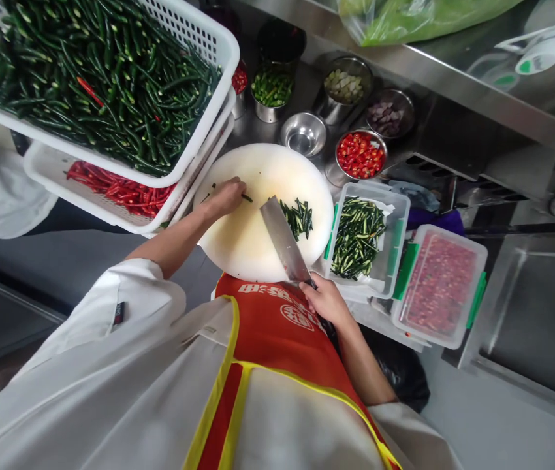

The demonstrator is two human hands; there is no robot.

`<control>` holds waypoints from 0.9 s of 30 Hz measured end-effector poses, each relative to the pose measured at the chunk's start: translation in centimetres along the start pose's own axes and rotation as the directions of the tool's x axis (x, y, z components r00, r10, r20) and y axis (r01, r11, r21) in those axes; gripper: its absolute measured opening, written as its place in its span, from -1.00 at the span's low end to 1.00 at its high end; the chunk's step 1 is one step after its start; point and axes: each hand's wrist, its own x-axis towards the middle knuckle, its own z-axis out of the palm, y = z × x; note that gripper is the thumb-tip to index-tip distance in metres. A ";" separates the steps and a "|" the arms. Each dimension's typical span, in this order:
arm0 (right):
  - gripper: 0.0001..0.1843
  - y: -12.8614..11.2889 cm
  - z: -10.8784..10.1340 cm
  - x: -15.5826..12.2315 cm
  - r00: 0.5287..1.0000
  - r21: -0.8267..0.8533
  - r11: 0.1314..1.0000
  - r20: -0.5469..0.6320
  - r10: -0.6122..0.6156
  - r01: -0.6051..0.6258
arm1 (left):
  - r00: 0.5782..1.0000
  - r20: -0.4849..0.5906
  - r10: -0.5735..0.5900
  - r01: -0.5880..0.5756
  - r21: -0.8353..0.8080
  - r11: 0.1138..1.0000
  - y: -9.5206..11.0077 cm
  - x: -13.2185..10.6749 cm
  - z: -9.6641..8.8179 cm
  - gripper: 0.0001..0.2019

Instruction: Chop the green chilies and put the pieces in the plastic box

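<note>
My left hand (pixel 227 197) is closed over the left side of the round white cutting board (pixel 243 251), with the end of a green chili (pixel 247 198) sticking out past the fingers. In my right hand (pixel 327 299), at the board's near edge, is the dark handle of a cleaver (pixel 285 240). Its broad blade lies over the board and points away from me. Just right of the blade is a small pile of cut green chilies (pixel 299 219). A few dark green bits lie beside my left wrist.
A white basket (pixel 228 59) of whole green chilies rises at upper left, above a tray of red chilies (pixel 121 189). Metal cups, one with chopped red chilies (pixel 360 155), stand behind the board. Right are a tub of cut green chilies (pixel 358 238) and a lidded red-filled container (pixel 441 281).
</note>
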 end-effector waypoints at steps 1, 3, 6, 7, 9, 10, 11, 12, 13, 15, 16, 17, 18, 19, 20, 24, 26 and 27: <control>-0.76 -0.1 0.0 0.1 1.000 0.041 0.999 0.003 0.029 -0.029 | 0.999 0.032 0.002 -0.002 -0.001 1.000 0.4 -1.1 -0.3 -0.85; -0.76 -0.3 0.0 0.3 0.998 0.077 0.995 0.017 0.056 -0.057 | 0.995 0.099 0.024 -0.023 -0.011 1.000 1.7 -3.2 -0.4 -0.84; -0.78 -1.0 -0.1 0.5 0.998 0.057 0.997 0.047 0.041 -0.043 | 0.974 0.149 0.171 -0.161 -0.078 0.984 4.5 -5.6 0.1 -0.81; -0.79 -1.3 -0.2 0.6 0.997 0.052 0.998 0.061 0.036 -0.039 | 0.959 0.149 0.239 -0.225 -0.109 0.968 5.3 -6.2 0.4 -0.78; -0.80 -1.6 -0.5 0.6 0.995 0.054 0.998 0.096 0.034 -0.039 | 0.927 0.124 0.355 -0.334 -0.159 0.929 6.4 -7.0 1.1 -0.73; -0.79 -1.8 -0.7 0.7 0.993 0.063 0.997 0.115 0.038 -0.045 | 0.914 0.103 0.393 -0.373 -0.172 0.912 6.7 -7.3 1.4 -0.70; -0.79 -1.9 -1.0 0.6 0.990 0.075 0.996 0.134 0.045 -0.056 | 0.906 0.080 0.416 -0.398 -0.178 0.900 6.8 -7.6 1.7 -0.68; -0.79 -2.0 -1.2 0.6 0.987 0.088 0.994 0.152 0.055 -0.069 | 0.902 0.058 0.428 -0.412 -0.181 0.893 6.7 -7.8 2.0 -0.67; -0.79 -2.0 -1.6 0.5 0.984 0.099 0.992 0.166 0.066 -0.083 | 0.900 0.040 0.433 -0.420 -0.183 0.889 6.5 -7.9 2.2 -0.67; -0.80 -1.9 -2.3 0.2 0.977 0.109 0.988 0.192 0.089 -0.112 | 0.902 0.011 0.431 -0.422 -0.191 0.887 6.1 -8.1 2.7 -0.67; -0.81 -1.9 -2.7 0.0 0.974 0.104 0.987 0.203 0.101 -0.124 | 0.904 0.001 0.427 -0.419 -0.196 0.887 5.8 -8.1 2.8 -0.67; -0.81 -1.8 -3.1 -0.3 0.970 0.093 0.987 0.214 0.112 -0.134 | 0.905 -0.008 0.425 -0.418 -0.201 0.886 5.7 -8.2 3.0 -0.67; -0.81 -1.8 -3.4 -0.5 0.967 0.081 0.987 0.224 0.119 -0.140 | 0.905 -0.014 0.425 -0.418 -0.206 0.885 5.6 -8.2 3.1 -0.67; -0.81 -1.7 -3.6 -0.6 0.964 0.068 0.987 0.235 0.124 -0.143 | 0.905 -0.020 0.425 -0.420 -0.210 0.883 5.6 -8.2 3.2 -0.67; -0.81 -1.8 -3.6 -0.7 0.962 0.054 0.988 0.242 0.125 -0.142 | 0.904 -0.023 0.427 -0.422 -0.213 0.881 5.6 -8.2 3.2 -0.67; -0.84 -2.3 -1.5 1.2 0.981 0.004 0.998 0.183 0.062 -0.064 | 0.898 -0.023 0.439 -0.434 -0.206 0.877 5.5 -8.1 3.3 -0.68; -0.87 -2.9 0.1 3.1 0.995 -0.005 1.000 0.103 -0.007 0.007 | 0.890 -0.031 0.455 -0.452 -0.197 0.870 5.3 -8.1 3.5 -0.70; -0.86 -3.2 0.7 4.0 0.996 0.015 0.999 0.082 -0.031 0.030 | 0.885 -0.040 0.464 -0.463 -0.192 0.865 5.1 -8.2 3.6 -0.71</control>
